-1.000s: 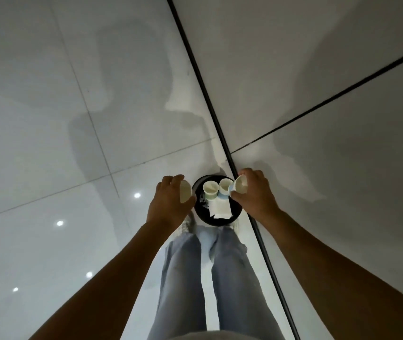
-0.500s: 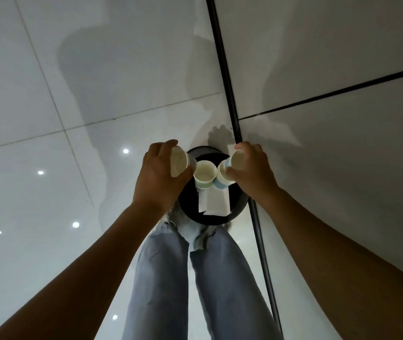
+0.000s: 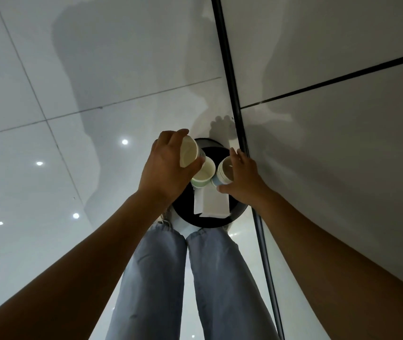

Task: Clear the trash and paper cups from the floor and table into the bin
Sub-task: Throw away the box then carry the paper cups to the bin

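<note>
A black round bin (image 3: 238, 215) stands on the floor in front of my legs. Inside it lie a white sheet of paper (image 3: 211, 202), a green-walled paper cup (image 3: 204, 174) and a blue-walled paper cup (image 3: 223, 171) that looks stacked with another. My left hand (image 3: 164, 168) grips a white paper cup (image 3: 188, 153), tilted on its side over the bin's left rim. My right hand (image 3: 243, 179) hovers over the bin's right side, fingers stretched out over the blue cup, thumb below it, gripping nothing.
Glossy white floor tiles (image 3: 72, 148) spread to the left. A pale wall panel (image 3: 330, 155) with dark seams rises right beside the bin. My legs in light jeans (image 3: 185, 278) stand just behind the bin.
Both hands came lower over the bin. The cup my right hand held now sits in the blue cup in the bin, and that hand's fingers have straightened. My left hand still holds its cup.
</note>
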